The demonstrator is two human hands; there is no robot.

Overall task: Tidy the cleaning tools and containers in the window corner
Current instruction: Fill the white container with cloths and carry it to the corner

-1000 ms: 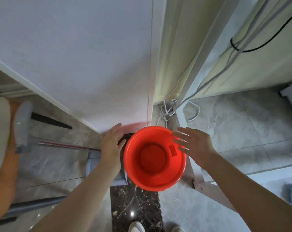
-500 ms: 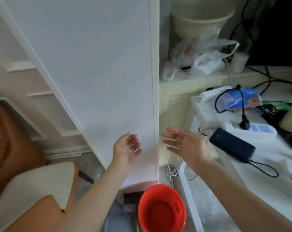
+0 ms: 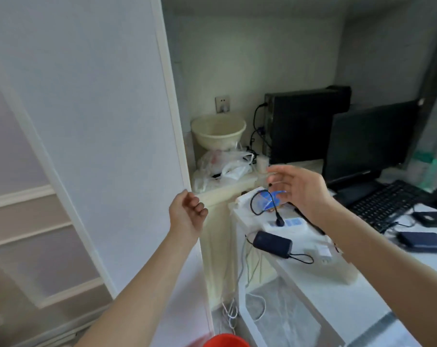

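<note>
Head view: both hands empty, left hand (image 3: 187,216) loosely curled, right hand (image 3: 297,189) spread, raised toward the cream plastic basket (image 3: 218,131) on the ledge; red plastic bucket (image 3: 225,341) below. Likely next: grasp the basket.

Red bucket (image 3: 225,340) rim at bottom edge, cream basket (image 3: 218,131) upright on ledge

Both hands have lifted away from the red bucket (image 3: 225,341), now nearly out of view.
</note>
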